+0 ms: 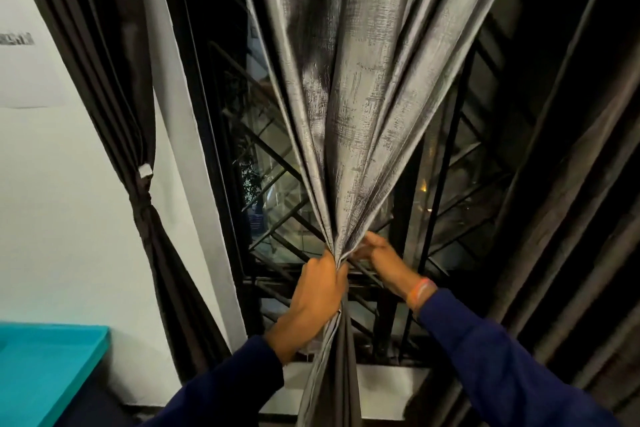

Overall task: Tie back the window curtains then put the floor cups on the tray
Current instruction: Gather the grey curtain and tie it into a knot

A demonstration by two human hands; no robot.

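A shiny grey curtain [349,97] hangs in front of the window and is gathered into a narrow bunch at sill height. My left hand [317,291] grips that bunch from the left, fingers wrapped round the folds. My right hand [379,255] reaches behind the bunch from the right, its fingers partly hidden by the cloth. At the far left a dark brown curtain [138,135] is tied with a dark band [141,208] against the white wall. No cups or tray are in view.
A black diamond-pattern window grille [273,163] stands behind the curtain. A second dark curtain [568,184] hangs at the right. A turquoise surface [45,367] sits at the lower left. The white window sill [384,388] runs below my hands.
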